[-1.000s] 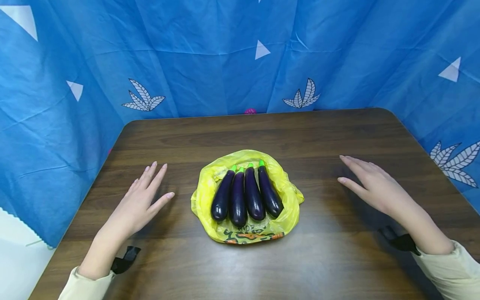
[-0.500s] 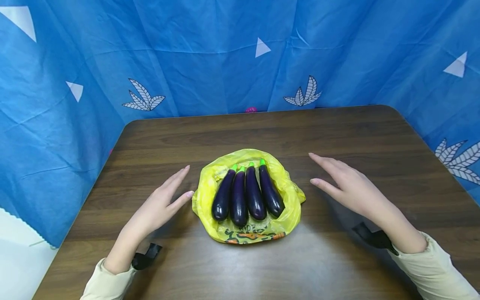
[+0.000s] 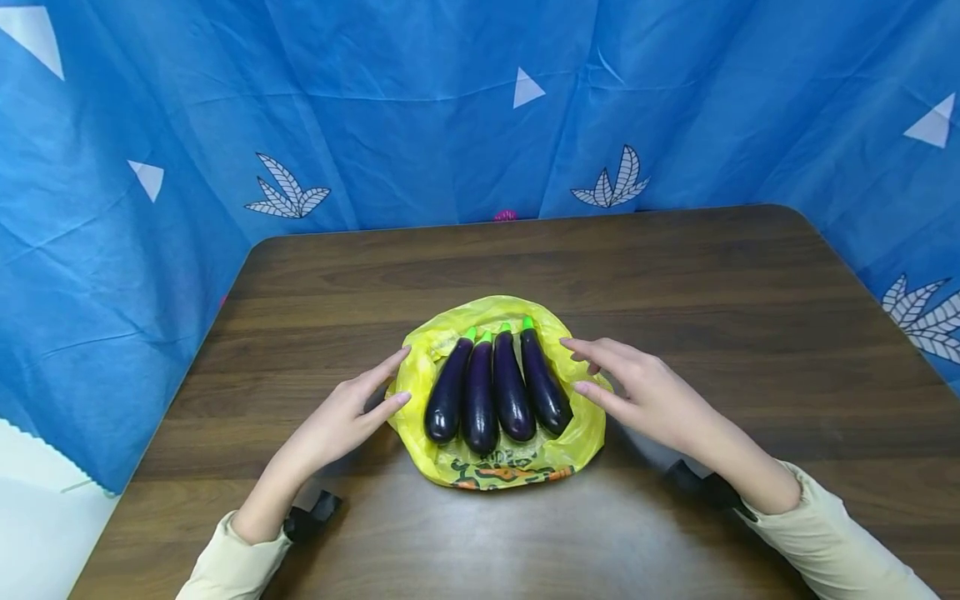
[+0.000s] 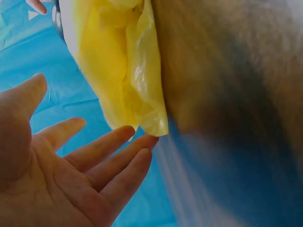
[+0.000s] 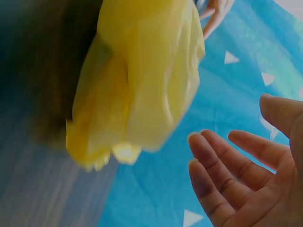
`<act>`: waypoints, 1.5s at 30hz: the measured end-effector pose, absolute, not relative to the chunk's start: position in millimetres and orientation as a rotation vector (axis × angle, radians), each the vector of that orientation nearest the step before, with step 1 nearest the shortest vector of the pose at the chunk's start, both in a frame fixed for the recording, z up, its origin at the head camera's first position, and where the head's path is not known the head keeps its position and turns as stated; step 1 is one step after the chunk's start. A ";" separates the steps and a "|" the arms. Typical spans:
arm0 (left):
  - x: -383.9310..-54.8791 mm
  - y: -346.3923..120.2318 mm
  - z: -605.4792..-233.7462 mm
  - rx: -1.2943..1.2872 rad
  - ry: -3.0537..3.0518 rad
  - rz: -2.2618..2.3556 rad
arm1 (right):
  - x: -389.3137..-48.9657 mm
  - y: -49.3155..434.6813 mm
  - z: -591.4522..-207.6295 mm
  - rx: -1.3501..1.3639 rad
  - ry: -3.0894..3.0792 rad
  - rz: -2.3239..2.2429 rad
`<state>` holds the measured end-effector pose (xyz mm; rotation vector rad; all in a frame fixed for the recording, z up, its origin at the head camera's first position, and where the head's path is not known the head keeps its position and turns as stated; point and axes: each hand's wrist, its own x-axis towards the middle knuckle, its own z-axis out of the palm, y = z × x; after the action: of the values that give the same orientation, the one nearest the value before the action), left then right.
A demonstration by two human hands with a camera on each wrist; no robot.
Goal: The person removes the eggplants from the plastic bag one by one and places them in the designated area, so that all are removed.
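Yellow plastic bag (image 3: 420, 454), thin, crinkled, mouth spread wide, sits mid-table (image 3: 315, 283) with four glossy dark-purple eggplants (image 3: 480, 400) side by side in it, green stems (image 3: 486, 337) pointing away. Left hand (image 3: 341, 423) and right hand (image 3: 645, 387) flank it, fingers extended, relaxed; can't tell if left touches. Head view gives the whole row plus printing (image 3: 513, 475); right wrist view instead shows bag's outside and a gap to the fingertips (image 5: 199, 145)

smooth, glossy eggplants (image 3: 479, 408) in a thin, crinkly plastic bag (image 3: 588, 433); the wood-grain surface (image 3: 480, 550) shines towards its near edge, creased cloth (image 3: 420, 150) beyond its far edge.
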<state>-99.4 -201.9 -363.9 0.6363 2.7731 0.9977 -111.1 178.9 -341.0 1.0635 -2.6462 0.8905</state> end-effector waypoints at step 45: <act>-112.7 -205.3 -392.0 0.542 2.584 1.378 | -124.3 146.7 -380.6 0.983 -3.019 1.220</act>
<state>-112.7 -205.3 -392.0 0.5421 2.5837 1.3781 -124.3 146.7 -380.6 0.9829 -3.0193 1.2196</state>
